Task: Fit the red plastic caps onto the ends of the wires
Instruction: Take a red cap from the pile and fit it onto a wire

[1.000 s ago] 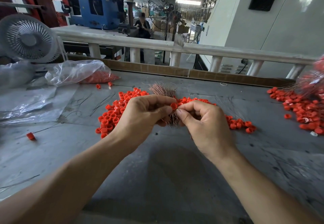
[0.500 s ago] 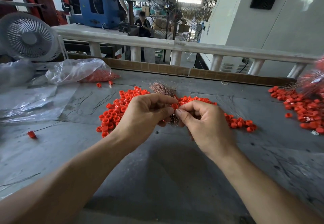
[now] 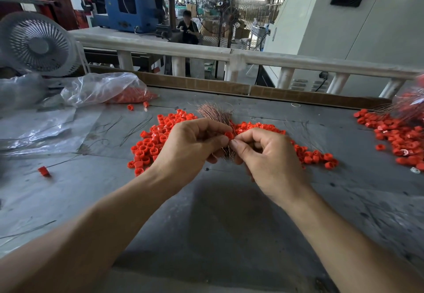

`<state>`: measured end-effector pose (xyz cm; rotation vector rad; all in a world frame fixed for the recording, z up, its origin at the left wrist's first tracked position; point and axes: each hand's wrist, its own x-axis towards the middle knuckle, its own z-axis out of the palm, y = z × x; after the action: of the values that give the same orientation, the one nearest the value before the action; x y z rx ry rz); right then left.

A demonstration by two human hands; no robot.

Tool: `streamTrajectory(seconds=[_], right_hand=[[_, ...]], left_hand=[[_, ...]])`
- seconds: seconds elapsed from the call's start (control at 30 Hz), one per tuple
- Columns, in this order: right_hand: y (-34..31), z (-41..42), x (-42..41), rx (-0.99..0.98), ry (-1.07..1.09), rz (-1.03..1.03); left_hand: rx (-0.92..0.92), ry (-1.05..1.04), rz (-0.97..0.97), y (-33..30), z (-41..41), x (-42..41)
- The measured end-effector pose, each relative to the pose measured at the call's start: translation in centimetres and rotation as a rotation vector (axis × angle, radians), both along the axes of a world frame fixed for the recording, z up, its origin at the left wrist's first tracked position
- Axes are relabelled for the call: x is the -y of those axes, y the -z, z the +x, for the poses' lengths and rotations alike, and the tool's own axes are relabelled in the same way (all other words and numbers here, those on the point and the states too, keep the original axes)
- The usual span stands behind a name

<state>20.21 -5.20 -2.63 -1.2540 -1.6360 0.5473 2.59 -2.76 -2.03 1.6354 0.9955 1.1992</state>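
My left hand (image 3: 191, 146) grips a bundle of thin copper-coloured wires (image 3: 215, 112) that fans out above my fist, its lower ends poking out below the fingers. A single red cap (image 3: 229, 135) sits between the fingertips of both hands. My right hand (image 3: 266, 157) pinches at that cap with thumb and forefinger, touching the left thumb. Behind the hands a heap of loose red caps (image 3: 156, 139) spreads over the grey table (image 3: 206, 224).
A second heap of red caps (image 3: 399, 136) with capped wires lies at the right edge. A clear plastic bag of caps (image 3: 110, 89) and plastic sheeting lie at the left, with a white fan (image 3: 37, 45) behind. One stray cap (image 3: 43, 170) lies left. A white railing runs along the back.
Both hands stay together at the cap with only slight shifts of the fingers. The view has barely moved.
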Motion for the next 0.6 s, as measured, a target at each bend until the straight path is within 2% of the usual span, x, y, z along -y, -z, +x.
streamTrajectory(seconds=[0.6], right_hand=[[-0.06,-0.11,-0.11,-0.002,0.009,0.047]], left_hand=[[0.053,0.003,0.002,0.28,0.08,-0.28]])
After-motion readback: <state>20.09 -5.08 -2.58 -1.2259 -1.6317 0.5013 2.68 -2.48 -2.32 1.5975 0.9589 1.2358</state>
